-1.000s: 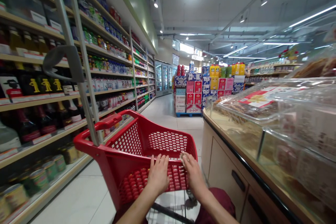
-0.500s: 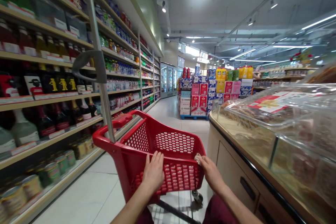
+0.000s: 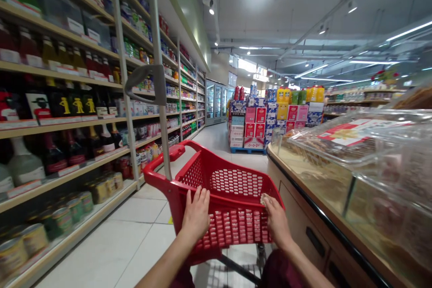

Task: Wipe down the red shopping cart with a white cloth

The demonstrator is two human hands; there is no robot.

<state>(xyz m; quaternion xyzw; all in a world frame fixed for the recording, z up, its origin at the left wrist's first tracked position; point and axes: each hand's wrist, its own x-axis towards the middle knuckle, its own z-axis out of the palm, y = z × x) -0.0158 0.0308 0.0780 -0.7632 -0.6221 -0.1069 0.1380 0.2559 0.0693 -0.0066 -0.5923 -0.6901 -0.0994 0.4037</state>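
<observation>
Cart (image 3: 236,204), red and perforated, stands directly before the person in the head view, beneath both hands. Left hand (image 3: 196,213) lies on its near rim, fingers extended; right hand (image 3: 277,220) grips a bunched pale cloth (image 3: 265,198) against that rim farther right.

Filmed from one head-worn camera, looking forward and down over both forearms (image 3: 170,252). Set close behind and above the left hand (image 3: 196,212) and the right hand (image 3: 276,219), near enough to look down into the red shopping cart (image 3: 232,203) just past them. Facing along a store aisle (image 3: 211,139), beyond the hands to stacked drink cartons (image 3: 254,128) well away. Wide enough to take in bottle shelving (image 3: 81,126) left of the hands, a display counter (image 3: 297,200) to their right, and ceiling (image 3: 243,9) high above.
</observation>
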